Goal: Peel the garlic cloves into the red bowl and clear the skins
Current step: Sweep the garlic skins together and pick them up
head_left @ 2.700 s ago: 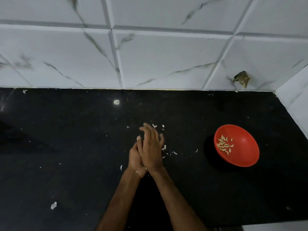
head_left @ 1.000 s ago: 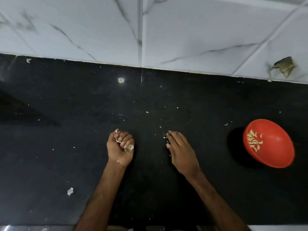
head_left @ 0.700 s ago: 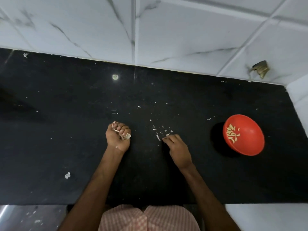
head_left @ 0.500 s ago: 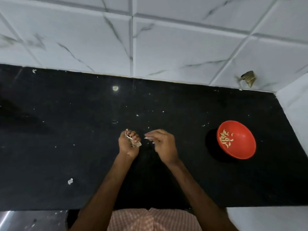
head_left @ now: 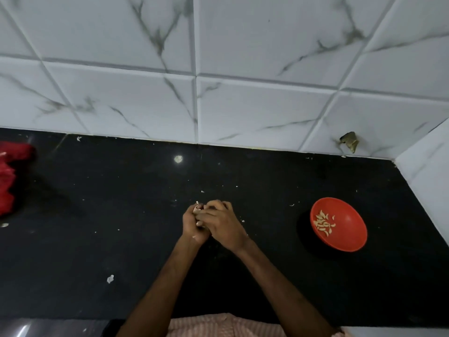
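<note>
The red bowl (head_left: 339, 224) sits on the black counter (head_left: 121, 227) at the right, holding several peeled garlic cloves (head_left: 323, 223). My two hands meet at the counter's middle. My left hand (head_left: 193, 223) is curled around a bunch of pale garlic skins (head_left: 196, 208), which poke out between its fingers. My right hand (head_left: 222, 222) lies against the left one with its curled fingers at the skins. Small skin flakes lie scattered on the counter, among them a larger bit (head_left: 110, 278) at the lower left and one (head_left: 291, 205) left of the bowl.
A white marble-tiled wall (head_left: 243, 81) rises behind the counter and turns forward at the right. A red cloth-like thing (head_left: 9, 176) lies at the far left edge. A brown chip (head_left: 349, 142) marks the wall above the bowl.
My right hand left the counter, where it gathered flakes, and came over to my left fist, which has kept hold of the skins. The camera tilted up, and the red thing at left came into view.
</note>
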